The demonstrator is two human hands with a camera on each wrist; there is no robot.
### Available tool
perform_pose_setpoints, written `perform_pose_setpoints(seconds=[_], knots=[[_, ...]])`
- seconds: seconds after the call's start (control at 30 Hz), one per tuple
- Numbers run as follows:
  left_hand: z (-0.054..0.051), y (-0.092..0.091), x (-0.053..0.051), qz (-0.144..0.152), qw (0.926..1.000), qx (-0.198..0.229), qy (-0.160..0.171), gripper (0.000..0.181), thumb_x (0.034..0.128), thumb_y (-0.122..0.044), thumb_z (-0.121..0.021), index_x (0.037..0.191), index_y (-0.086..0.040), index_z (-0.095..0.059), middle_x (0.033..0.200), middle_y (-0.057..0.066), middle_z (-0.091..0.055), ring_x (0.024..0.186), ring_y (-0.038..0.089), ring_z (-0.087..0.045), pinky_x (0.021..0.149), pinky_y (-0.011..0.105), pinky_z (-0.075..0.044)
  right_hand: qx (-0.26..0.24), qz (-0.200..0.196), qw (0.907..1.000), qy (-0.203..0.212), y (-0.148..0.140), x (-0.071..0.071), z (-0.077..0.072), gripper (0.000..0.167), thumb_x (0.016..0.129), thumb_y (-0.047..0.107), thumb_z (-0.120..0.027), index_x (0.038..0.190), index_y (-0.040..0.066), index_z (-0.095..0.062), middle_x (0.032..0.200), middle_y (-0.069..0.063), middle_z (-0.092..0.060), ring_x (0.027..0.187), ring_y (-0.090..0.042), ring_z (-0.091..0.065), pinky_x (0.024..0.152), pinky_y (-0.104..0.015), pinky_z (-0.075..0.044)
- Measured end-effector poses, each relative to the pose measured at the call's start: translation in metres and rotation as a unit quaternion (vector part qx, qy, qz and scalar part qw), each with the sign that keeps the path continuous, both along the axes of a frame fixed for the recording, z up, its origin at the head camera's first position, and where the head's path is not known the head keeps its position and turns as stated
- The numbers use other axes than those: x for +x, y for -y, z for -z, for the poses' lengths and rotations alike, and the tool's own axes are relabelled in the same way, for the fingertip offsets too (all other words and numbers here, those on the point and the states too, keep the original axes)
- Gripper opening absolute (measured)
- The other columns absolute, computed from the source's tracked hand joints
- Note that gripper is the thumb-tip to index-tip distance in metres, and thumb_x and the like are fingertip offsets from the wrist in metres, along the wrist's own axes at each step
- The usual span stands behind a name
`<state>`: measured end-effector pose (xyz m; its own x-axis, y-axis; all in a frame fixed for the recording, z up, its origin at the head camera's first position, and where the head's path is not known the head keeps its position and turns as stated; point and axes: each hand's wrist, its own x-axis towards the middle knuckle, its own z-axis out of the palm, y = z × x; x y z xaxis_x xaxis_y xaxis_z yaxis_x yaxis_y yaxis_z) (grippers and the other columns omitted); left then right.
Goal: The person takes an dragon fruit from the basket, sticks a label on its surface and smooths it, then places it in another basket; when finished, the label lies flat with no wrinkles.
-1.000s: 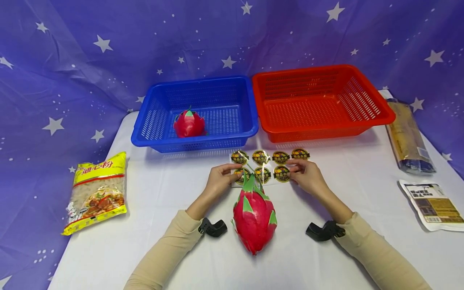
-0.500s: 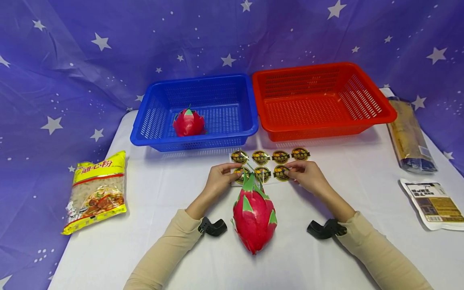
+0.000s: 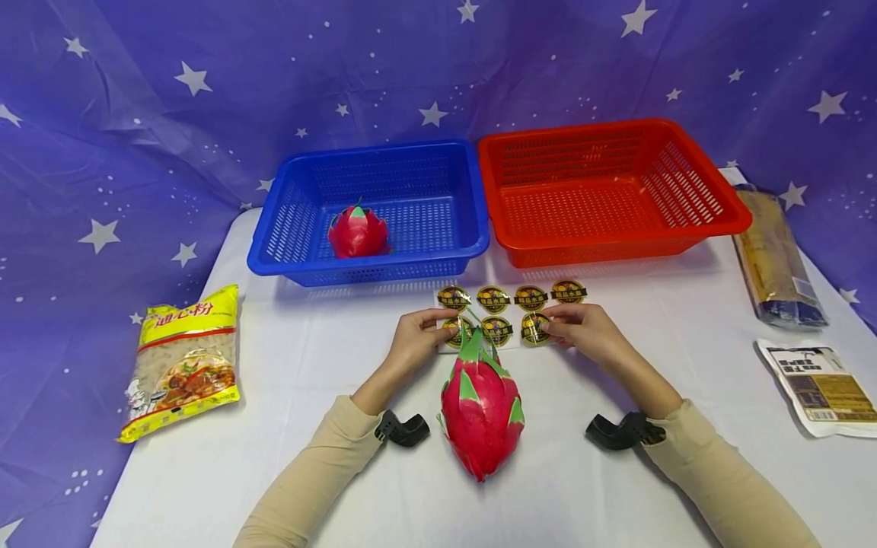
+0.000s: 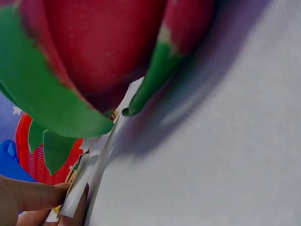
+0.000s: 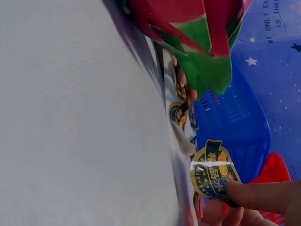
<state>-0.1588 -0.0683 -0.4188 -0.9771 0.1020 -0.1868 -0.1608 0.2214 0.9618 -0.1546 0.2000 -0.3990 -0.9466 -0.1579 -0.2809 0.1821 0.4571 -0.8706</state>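
Observation:
My left hand [image 3: 413,339] pinches the left edge of a white sheet of round black-and-gold stickers [image 3: 493,299], its thumb on top. The left wrist view shows the sheet edge [image 4: 75,190] between thumb and fingers. Between thumb and fingers of my right hand [image 3: 585,329] is one round sticker [image 5: 212,172], tilted up from the sheet in the right wrist view. A red dragon fruit [image 3: 482,415] with green leaf tips lies between my forearms, and its leaves hide part of the sheet's lower row.
Behind the sheet stand a blue basket [image 3: 370,270] with another dragon fruit [image 3: 358,232] inside and a red basket [image 3: 617,250]. A yellow pasta bag [image 3: 185,364] lies at left. A brown package [image 3: 777,259] and a white pouch [image 3: 818,388] lie at right.
My right hand has moved slightly right, and the sticker at its thumb has shifted away from its neighbour in the lower row. The left hand and the front dragon fruit stay put.

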Motion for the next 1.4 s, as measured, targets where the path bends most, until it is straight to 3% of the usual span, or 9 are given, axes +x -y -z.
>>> perform_pose_setpoints(seconds=[0.17, 0.33, 0.5, 0.6, 0.7, 0.87, 0.97, 1.1, 1.4], knots=[[-0.003, 0.0, 0.001, 0.003, 0.9971, -0.067, -0.037, 0.028, 0.0739, -0.005, -0.07, 0.102, -0.005, -0.068, 0.083, 0.014, -0.069, 0.059, 0.001, -0.05, 0.057, 0.016, -0.04, -0.029, 0.0, 0.9994, 0.021, 0.0, 0.003, -0.006, 0.041, 0.084, 0.017, -0.063, 0.117, -0.005, -0.055, 0.078, 0.009, -0.065, 0.068, -0.006, -0.061, 0.064, -0.025, -0.052], [-0.008, 0.002, 0.005, -0.018, 0.9802, -0.168, -0.104, 0.025, 0.0714, -0.01, -0.073, 0.095, -0.008, -0.069, 0.063, 0.004, -0.054, 0.057, 0.008, -0.042, 0.059, 0.023, -0.036, -0.054, -0.01, 0.998, 0.032, 0.003, 0.008, -0.013, 0.043, 0.083, 0.019, -0.064, 0.117, -0.006, -0.054, 0.08, 0.011, -0.065, 0.072, -0.006, -0.062, 0.067, -0.028, -0.054], [-0.013, 0.008, 0.013, -0.012, 0.9695, -0.207, -0.131, 0.029, 0.0727, -0.015, -0.073, 0.1, -0.006, -0.066, 0.085, 0.01, -0.058, 0.072, 0.017, -0.052, 0.068, 0.027, -0.04, -0.054, -0.023, 0.9981, 0.02, 0.005, 0.017, -0.019, 0.044, 0.082, 0.019, -0.065, 0.116, -0.007, -0.055, 0.078, 0.01, -0.065, 0.072, -0.01, -0.063, 0.067, -0.03, -0.053], [-0.015, 0.013, 0.018, -0.007, 0.969, -0.21, -0.13, 0.029, 0.0764, -0.018, -0.07, 0.103, -0.007, -0.065, 0.097, 0.012, -0.06, 0.079, 0.021, -0.057, 0.072, 0.029, -0.044, -0.059, -0.029, 0.9977, 0.015, 0.007, 0.023, -0.024, 0.043, 0.082, 0.018, -0.065, 0.115, -0.007, -0.055, 0.077, 0.012, -0.065, 0.072, -0.011, -0.063, 0.068, -0.031, -0.053], [-0.02, 0.017, 0.025, 0.006, 0.9769, -0.187, -0.103, 0.029, 0.0811, -0.024, -0.066, 0.105, -0.008, -0.064, 0.099, 0.01, -0.063, 0.082, 0.02, -0.061, 0.073, 0.029, -0.048, -0.073, -0.035, 0.9966, 0.009, 0.01, 0.03, -0.029, 0.04, 0.082, 0.015, -0.064, 0.113, -0.008, -0.055, 0.077, 0.014, -0.064, 0.073, -0.009, -0.062, 0.069, -0.033, -0.053], [-0.032, 0.019, 0.042, 0.068, 0.995, -0.073, 0.008, 0.042, 0.0868, -0.032, -0.058, 0.12, -0.007, -0.053, 0.103, 0.014, -0.062, 0.085, 0.022, -0.062, 0.069, 0.032, -0.052, -0.104, -0.057, 0.9929, -0.004, 0.016, 0.044, -0.042, 0.037, 0.083, 0.011, -0.063, 0.112, -0.01, -0.054, 0.08, 0.015, -0.063, 0.074, -0.01, -0.062, 0.071, -0.031, -0.053], [-0.038, 0.019, 0.052, 0.112, 0.9913, -0.027, 0.063, 0.052, 0.0879, -0.036, -0.056, 0.129, -0.005, -0.045, 0.111, 0.017, -0.058, 0.087, 0.02, -0.061, 0.074, 0.033, -0.052, -0.119, -0.072, 0.9903, -0.004, 0.018, 0.053, -0.049, 0.035, 0.083, 0.011, -0.063, 0.111, -0.009, -0.055, 0.08, 0.013, -0.065, 0.073, -0.012, -0.062, 0.07, -0.029, -0.052], [-0.042, 0.017, 0.063, 0.162, 0.9819, -0.019, 0.097, 0.064, 0.0848, -0.039, -0.06, 0.135, -0.006, -0.037, 0.121, 0.016, -0.053, 0.095, 0.018, -0.059, 0.08, 0.034, -0.05, -0.135, -0.095, 0.9863, -0.005, 0.021, 0.063, -0.056, 0.03, 0.082, 0.012, -0.064, 0.107, -0.005, -0.058, 0.081, 0.012, -0.066, 0.072, -0.014, -0.061, 0.069, -0.029, -0.052], [-0.037, 0.006, 0.067, 0.218, 0.9678, -0.036, 0.121, 0.076, 0.0742, -0.038, -0.072, 0.134, -0.007, -0.036, 0.115, 0.008, -0.056, 0.103, 0.017, -0.054, 0.09, 0.033, -0.045, -0.158, -0.138, 0.9777, 0.014, 0.036, 0.082, -0.057, 0.031, 0.083, 0.014, -0.064, 0.107, -0.003, -0.058, 0.08, 0.008, -0.066, 0.072, -0.013, -0.063, 0.07, -0.031, -0.053]])
